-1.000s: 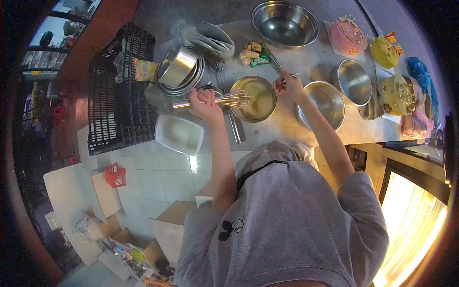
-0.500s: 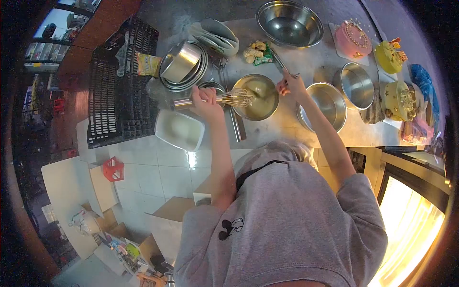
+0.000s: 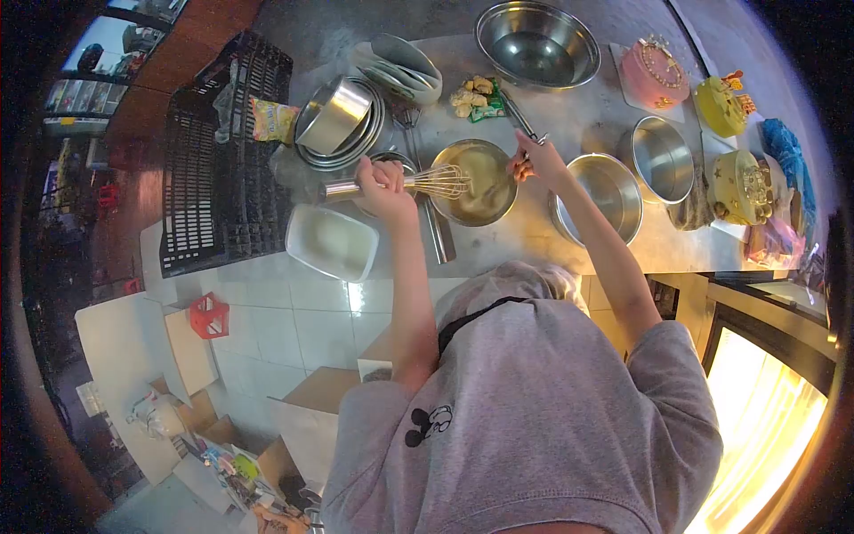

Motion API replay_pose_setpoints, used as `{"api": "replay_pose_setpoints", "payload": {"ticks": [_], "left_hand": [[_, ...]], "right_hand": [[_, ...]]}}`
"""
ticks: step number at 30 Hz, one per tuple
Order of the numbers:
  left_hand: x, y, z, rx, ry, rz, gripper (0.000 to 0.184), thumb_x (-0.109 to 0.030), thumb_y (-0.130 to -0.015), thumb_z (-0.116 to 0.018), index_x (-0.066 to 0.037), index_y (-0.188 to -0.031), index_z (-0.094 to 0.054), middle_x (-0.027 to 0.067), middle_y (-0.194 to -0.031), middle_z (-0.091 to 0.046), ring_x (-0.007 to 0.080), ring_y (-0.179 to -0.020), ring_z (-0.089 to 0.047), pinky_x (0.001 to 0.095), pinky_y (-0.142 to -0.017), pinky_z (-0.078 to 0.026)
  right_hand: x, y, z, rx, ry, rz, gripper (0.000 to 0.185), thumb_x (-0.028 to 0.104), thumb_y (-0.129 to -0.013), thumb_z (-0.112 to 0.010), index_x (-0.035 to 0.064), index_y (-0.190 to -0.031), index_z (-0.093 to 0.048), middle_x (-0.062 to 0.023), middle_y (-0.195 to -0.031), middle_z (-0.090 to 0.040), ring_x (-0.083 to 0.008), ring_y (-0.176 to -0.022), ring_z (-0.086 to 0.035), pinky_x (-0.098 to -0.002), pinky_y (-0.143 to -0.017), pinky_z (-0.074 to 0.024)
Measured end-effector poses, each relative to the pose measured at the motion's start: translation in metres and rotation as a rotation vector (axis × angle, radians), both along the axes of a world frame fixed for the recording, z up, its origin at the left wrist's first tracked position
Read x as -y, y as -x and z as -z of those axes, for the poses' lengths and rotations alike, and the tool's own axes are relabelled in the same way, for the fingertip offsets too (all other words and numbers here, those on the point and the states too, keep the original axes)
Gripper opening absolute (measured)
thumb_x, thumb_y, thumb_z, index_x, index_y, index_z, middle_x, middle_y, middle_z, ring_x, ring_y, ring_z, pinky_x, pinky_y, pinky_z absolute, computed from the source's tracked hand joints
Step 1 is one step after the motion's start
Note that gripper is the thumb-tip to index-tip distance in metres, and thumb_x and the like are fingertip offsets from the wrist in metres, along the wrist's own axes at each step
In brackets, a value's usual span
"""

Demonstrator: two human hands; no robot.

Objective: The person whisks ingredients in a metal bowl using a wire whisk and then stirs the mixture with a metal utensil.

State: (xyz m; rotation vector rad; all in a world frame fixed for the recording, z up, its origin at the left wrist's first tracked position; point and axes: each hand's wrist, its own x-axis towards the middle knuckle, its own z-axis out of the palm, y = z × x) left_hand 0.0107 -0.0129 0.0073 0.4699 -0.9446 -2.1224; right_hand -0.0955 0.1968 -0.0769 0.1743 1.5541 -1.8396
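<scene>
Could slop mix (image 3: 487, 185) from upper-centre bowl (image 3: 474, 223) by overdriving whisk (image 3: 428, 183) in closed fingers of left hand (image 3: 384, 190); cannot tell finger hold of curled right hand (image 3: 539, 164).

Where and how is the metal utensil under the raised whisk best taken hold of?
Probably by the near end of its handle, from above on the wearer's side, fingers across it. The smooth, straight handle points that way and is uncovered there, whereas the whisk in the left hand crosses farther up.

A kitchen workspace, with a whisk (image 3: 438, 182), metal bowls (image 3: 536, 46) and decorated cakes (image 3: 656, 73)
</scene>
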Motion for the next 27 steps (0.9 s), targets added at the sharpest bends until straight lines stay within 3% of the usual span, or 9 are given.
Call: {"api": "replay_pose_setpoints", "payload": {"ticks": [4, 6, 9, 13, 16, 18, 21, 25, 27], "left_hand": [[0.000, -0.001, 0.000, -0.018, 0.028, 0.002, 0.036, -0.018, -0.078, -0.044, -0.013, -0.048, -0.025, -0.0005, -0.039, -0.023, 0.0098, -0.034, -0.016, 0.0274, -0.052, -0.033], [-0.002, 0.001, -0.002, 0.001, 0.019, -0.027, 0.036, -0.018, -0.077, -0.044, -0.013, -0.048, -0.025, -0.0005, -0.039, -0.023, 0.0097, -0.034, -0.016, 0.0274, -0.051, -0.033], [-0.002, 0.001, -0.001, 0.012, 0.023, -0.037, 0.036, -0.019, -0.077, -0.044, -0.013, -0.048, -0.025, -0.0006, -0.039, -0.023, 0.0096, -0.034, -0.017, 0.0275, -0.051, -0.033], [-0.001, 0.002, 0.002, -0.001, 0.053, -0.003, 0.036, -0.020, -0.076, -0.045, -0.013, -0.048, -0.025, -0.0009, -0.039, -0.023, 0.0094, -0.034, -0.017, 0.0277, -0.051, -0.033], [-0.003, 0.001, -0.001, 0.014, 0.047, -0.020, 0.036, -0.020, -0.076, -0.045, -0.013, -0.047, -0.024, -0.0011, -0.039, -0.023, 0.0093, -0.034, -0.017, 0.0273, -0.051, -0.032], [-0.001, 0.001, 0.000, 0.014, 0.049, -0.012, 0.036, -0.020, -0.076, -0.045, -0.013, -0.047, -0.024, -0.0011, -0.039, -0.023, 0.0093, -0.034, -0.017, 0.0274, -0.051, -0.033], [0.000, 0.000, 0.001, 0.010, 0.035, 0.004, 0.037, -0.021, -0.077, -0.045, -0.013, -0.047, -0.024, -0.0011, -0.039, -0.023, 0.0093, -0.034, -0.017, 0.0276, -0.052, -0.033], [0.000, -0.001, 0.000, 0.021, 0.014, 0.001, 0.037, -0.021, -0.077, -0.045, -0.013, -0.047, -0.024, -0.0012, -0.039, -0.022, 0.0093, -0.034, -0.016, 0.0277, -0.055, -0.033], [-0.001, 0.000, 0.000, 0.025, 0.012, -0.003, 0.037, -0.021, -0.077, -0.044, -0.013, -0.047, -0.024, -0.0012, -0.039, -0.022, 0.0093, -0.034, -0.016, 0.0275, -0.055, -0.033]], "right_hand": [[0.007, 0.002, 0.017, -0.012, 0.250, 0.416, 0.043, 0.037, -0.083, -0.042, 0.0033, -0.056, -0.043, -0.0164, -0.058, -0.055, -0.0174, -0.041, -0.049, -0.0241, -0.037, -0.0392], [0.000, 0.003, 0.011, -0.112, -0.189, -0.050, 0.041, 0.035, -0.084, -0.040, 0.0035, -0.058, -0.044, -0.0158, -0.057, -0.055, -0.0149, -0.043, -0.048, -0.0218, -0.036, -0.0358], [0.005, 0.001, 0.014, -0.234, 0.082, 0.301, 0.040, 0.035, -0.084, -0.041, 0.0038, -0.059, -0.044, -0.0149, -0.056, -0.055, -0.0138, -0.041, -0.047, -0.0211, -0.034, -0.0329], [0.006, -0.004, -0.004, -0.046, -0.150, -0.034, 0.040, 0.035, -0.084, -0.041, 0.0039, -0.059, -0.045, -0.0138, -0.056, -0.055, -0.0142, -0.043, -0.048, -0.0225, -0.036, -0.0355], [0.011, -0.005, -0.007, -0.071, 0.156, 0.464, 0.041, 0.037, -0.083, -0.042, 0.0038, -0.059, -0.044, -0.0137, -0.056, -0.055, -0.0163, -0.043, -0.050, -0.0251, -0.037, -0.0388], [0.003, 0.001, 0.004, -0.052, -0.158, -0.051, 0.040, 0.035, -0.083, -0.042, 0.0035, -0.059, -0.044, -0.0146, -0.059, -0.056, -0.0184, -0.047, -0.053, -0.0265, -0.040, -0.0422], [0.006, -0.003, 0.009, -0.058, 0.165, 0.316, 0.040, 0.035, -0.083, -0.043, 0.0028, -0.059, -0.043, -0.0161, -0.062, -0.056, -0.0197, -0.045, -0.053, -0.0276, -0.038, -0.0425], [0.002, 0.001, 0.016, -0.036, -0.085, -0.024, 0.042, 0.035, -0.083, -0.043, 0.0023, -0.057, -0.043, -0.0167, -0.064, -0.056, -0.0204, -0.046, -0.054, -0.0273, -0.040, -0.0434], [0.006, 0.002, 0.018, 0.003, 0.169, 0.412, 0.043, 0.036, -0.082, -0.044, 0.0023, -0.055, -0.043, -0.0168, -0.061, -0.056, -0.0212, -0.044, -0.054, -0.0282, -0.039, -0.0441]]}}
